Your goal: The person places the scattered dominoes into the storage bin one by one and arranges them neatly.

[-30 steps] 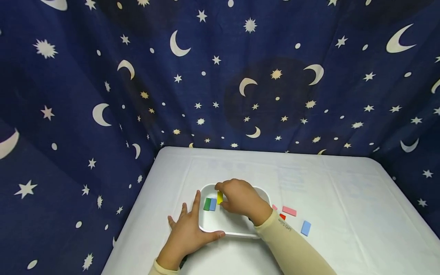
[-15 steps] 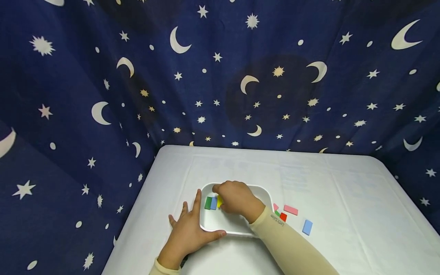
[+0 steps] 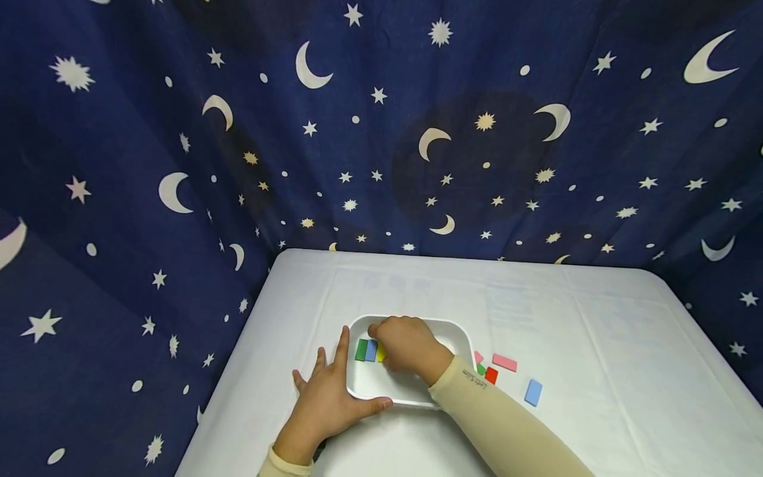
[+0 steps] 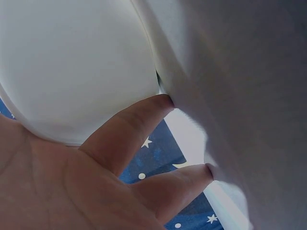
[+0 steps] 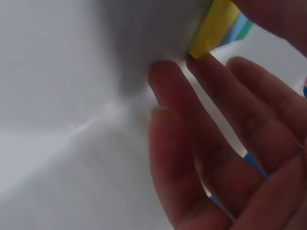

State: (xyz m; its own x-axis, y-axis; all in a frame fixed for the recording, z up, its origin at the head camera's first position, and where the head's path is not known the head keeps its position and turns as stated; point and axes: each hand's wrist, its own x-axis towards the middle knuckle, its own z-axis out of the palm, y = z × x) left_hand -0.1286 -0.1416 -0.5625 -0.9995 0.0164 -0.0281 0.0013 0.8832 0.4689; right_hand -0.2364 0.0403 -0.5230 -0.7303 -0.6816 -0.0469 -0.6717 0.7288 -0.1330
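A white tray [image 3: 456, 331] sits on the table, with a green block [image 3: 361, 350], a light blue block [image 3: 371, 350] and a yellow block [image 3: 381, 353] side by side in its left part. My right hand [image 3: 408, 343] reaches into the tray and pinches the yellow block between thumb and fingertips, beside the blue one. It covers part of the yellow block in the head view. My left hand [image 3: 328, 401] spreads its straight fingers along the tray's left side, its thumb lying at the front rim. In the left wrist view those fingers [image 4: 129, 129] touch the tray's outer wall [image 4: 96, 96].
On the white table [image 3: 596, 331], right of the tray, lie a pink block [image 3: 505, 362], a red block [image 3: 491, 375], a light blue block [image 3: 533, 392], a partly hidden green piece [image 3: 481, 369] and a small pink piece [image 3: 478, 357]. A dark blue star-patterned curtain [image 3: 381, 152] hangs behind.
My right hand has moved slightly left and lowered the yellow block against the blue block. The left hand stays on the tray. The head view has shifted slightly.
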